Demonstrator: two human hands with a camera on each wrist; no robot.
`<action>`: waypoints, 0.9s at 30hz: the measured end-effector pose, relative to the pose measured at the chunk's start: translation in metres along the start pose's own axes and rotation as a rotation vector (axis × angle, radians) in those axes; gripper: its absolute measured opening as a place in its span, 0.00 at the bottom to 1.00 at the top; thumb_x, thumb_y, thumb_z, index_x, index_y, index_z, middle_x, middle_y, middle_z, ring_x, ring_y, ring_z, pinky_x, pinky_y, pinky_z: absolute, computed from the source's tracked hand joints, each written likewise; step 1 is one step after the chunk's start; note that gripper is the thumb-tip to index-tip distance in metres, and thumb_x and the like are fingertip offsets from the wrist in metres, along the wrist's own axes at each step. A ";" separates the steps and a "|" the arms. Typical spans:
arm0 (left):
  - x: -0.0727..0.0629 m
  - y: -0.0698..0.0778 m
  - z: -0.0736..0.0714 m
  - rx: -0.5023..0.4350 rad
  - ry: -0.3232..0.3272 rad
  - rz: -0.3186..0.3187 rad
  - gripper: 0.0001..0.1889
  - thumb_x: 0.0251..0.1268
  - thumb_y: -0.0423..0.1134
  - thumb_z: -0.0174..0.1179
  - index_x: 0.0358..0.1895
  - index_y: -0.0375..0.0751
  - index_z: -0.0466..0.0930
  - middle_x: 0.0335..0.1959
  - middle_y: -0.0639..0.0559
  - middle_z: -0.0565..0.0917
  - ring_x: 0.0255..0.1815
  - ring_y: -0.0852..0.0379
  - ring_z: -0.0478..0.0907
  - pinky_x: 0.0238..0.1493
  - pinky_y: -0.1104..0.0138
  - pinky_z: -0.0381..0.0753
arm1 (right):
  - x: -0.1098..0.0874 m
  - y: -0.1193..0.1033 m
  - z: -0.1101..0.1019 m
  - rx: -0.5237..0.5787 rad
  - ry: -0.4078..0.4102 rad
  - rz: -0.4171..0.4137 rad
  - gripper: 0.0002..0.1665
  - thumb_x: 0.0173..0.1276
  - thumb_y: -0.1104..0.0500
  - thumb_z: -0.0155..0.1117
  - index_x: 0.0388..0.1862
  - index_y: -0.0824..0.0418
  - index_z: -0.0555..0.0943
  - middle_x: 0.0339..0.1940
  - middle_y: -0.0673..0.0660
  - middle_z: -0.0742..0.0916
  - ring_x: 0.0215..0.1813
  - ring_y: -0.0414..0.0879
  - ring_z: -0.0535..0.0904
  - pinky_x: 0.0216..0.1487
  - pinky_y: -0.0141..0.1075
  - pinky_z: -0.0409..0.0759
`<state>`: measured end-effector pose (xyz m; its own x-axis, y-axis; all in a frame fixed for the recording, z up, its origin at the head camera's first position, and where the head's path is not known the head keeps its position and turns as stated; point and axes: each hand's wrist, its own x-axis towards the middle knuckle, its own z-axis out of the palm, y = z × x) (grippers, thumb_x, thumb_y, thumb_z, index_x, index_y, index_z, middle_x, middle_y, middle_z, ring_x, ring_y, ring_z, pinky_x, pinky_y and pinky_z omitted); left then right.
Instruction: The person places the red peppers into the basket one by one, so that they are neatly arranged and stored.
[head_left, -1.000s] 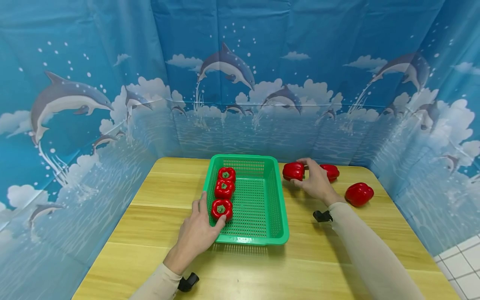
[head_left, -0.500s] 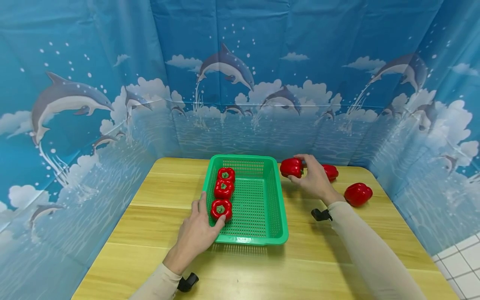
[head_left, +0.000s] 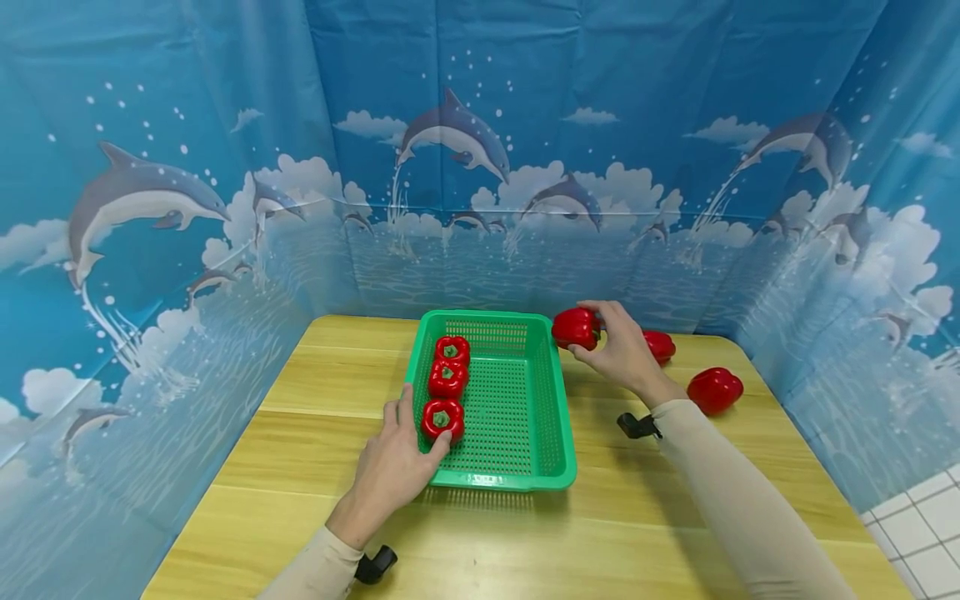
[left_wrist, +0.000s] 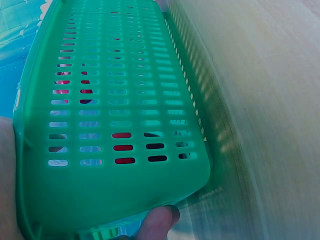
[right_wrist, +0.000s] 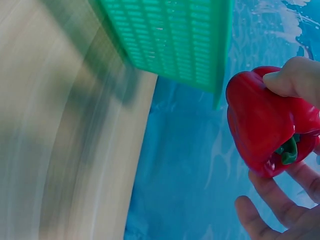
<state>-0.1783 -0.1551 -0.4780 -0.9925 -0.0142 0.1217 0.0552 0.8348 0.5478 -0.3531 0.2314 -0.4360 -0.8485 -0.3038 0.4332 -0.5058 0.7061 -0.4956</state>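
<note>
My right hand (head_left: 624, 354) holds a red bell pepper (head_left: 574, 327) between thumb and fingers, just off the right rim of a green plastic basket (head_left: 504, 482). In the right wrist view the thumb lies on one side of this pepper, fingers on the other, and its green stem (right_wrist: 288, 151) faces the hand. At the basket's near left corner my left hand (head_left: 393, 462) grips the rim, with the thumb over the inside and the fingers along the outside. Three more red bell peppers (head_left: 447, 379) stand stem up in a row along the basket's left wall.
Two red bell peppers lie on the table to the right, one (head_left: 660, 346) partly behind my right hand and one (head_left: 716, 391) nearer its edge. The wooden table (head_left: 300, 450) backs onto a blue dolphin-printed curtain (head_left: 465, 250). Each wrist carries a black camera mount (head_left: 637, 426).
The right hand has lifted the bell pepper from the table and carried it left, toward the basket's rim. My left hand has stayed at the corner.
</note>
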 end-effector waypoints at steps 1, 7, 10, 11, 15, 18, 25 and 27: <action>0.000 0.000 0.000 0.001 0.000 0.001 0.58 0.83 0.62 0.67 0.98 0.33 0.45 0.85 0.28 0.71 0.15 0.53 0.67 0.18 0.64 0.68 | 0.000 -0.002 0.000 0.001 -0.001 0.000 0.46 0.74 0.59 0.85 0.86 0.62 0.75 0.76 0.70 0.82 0.66 0.66 0.82 0.60 0.62 0.87; -0.001 -0.001 0.001 0.003 0.007 0.011 0.58 0.82 0.62 0.67 0.97 0.32 0.46 0.84 0.28 0.72 0.16 0.53 0.68 0.18 0.63 0.69 | 0.002 -0.010 -0.001 -0.002 -0.017 0.000 0.47 0.75 0.59 0.85 0.88 0.61 0.74 0.77 0.71 0.81 0.65 0.66 0.83 0.60 0.63 0.89; -0.001 -0.001 0.002 0.002 0.009 0.012 0.58 0.82 0.62 0.68 0.97 0.32 0.46 0.84 0.27 0.72 0.16 0.53 0.68 0.18 0.63 0.69 | 0.003 -0.016 -0.001 0.003 -0.021 -0.007 0.47 0.75 0.60 0.85 0.88 0.61 0.74 0.76 0.70 0.81 0.64 0.66 0.83 0.60 0.63 0.88; -0.001 -0.001 0.002 0.001 0.009 0.011 0.58 0.82 0.62 0.68 0.97 0.32 0.46 0.84 0.27 0.72 0.16 0.52 0.68 0.18 0.63 0.69 | 0.003 -0.018 -0.001 0.003 -0.021 -0.011 0.47 0.75 0.60 0.85 0.88 0.62 0.74 0.76 0.70 0.81 0.64 0.65 0.83 0.60 0.63 0.88; 0.000 -0.002 0.001 0.005 -0.001 0.002 0.59 0.83 0.63 0.67 0.98 0.33 0.45 0.85 0.28 0.71 0.16 0.52 0.68 0.19 0.63 0.69 | 0.005 -0.025 -0.001 0.003 -0.026 -0.024 0.46 0.76 0.60 0.84 0.88 0.62 0.74 0.76 0.70 0.81 0.61 0.64 0.83 0.58 0.60 0.87; 0.001 -0.002 0.001 0.005 0.005 0.009 0.58 0.83 0.63 0.67 0.97 0.33 0.46 0.85 0.28 0.72 0.16 0.53 0.68 0.18 0.63 0.68 | 0.007 -0.029 -0.001 -0.005 -0.028 -0.028 0.47 0.75 0.59 0.84 0.88 0.60 0.75 0.76 0.69 0.81 0.60 0.63 0.83 0.57 0.58 0.87; 0.002 -0.003 0.002 0.011 0.008 0.012 0.59 0.82 0.64 0.67 0.97 0.33 0.46 0.84 0.28 0.72 0.15 0.54 0.65 0.18 0.64 0.67 | 0.011 -0.040 0.000 -0.018 -0.047 -0.033 0.47 0.76 0.58 0.83 0.89 0.60 0.74 0.76 0.69 0.81 0.60 0.63 0.83 0.56 0.58 0.87; 0.002 -0.003 0.002 0.008 0.006 0.009 0.59 0.82 0.63 0.67 0.98 0.33 0.45 0.85 0.28 0.72 0.15 0.54 0.65 0.18 0.64 0.67 | 0.013 -0.043 0.001 -0.019 -0.052 -0.036 0.47 0.76 0.58 0.83 0.89 0.60 0.74 0.76 0.69 0.81 0.62 0.64 0.84 0.58 0.60 0.89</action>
<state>-0.1804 -0.1568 -0.4807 -0.9912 -0.0099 0.1320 0.0636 0.8393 0.5399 -0.3421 0.1967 -0.4096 -0.8372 -0.3613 0.4105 -0.5332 0.7061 -0.4659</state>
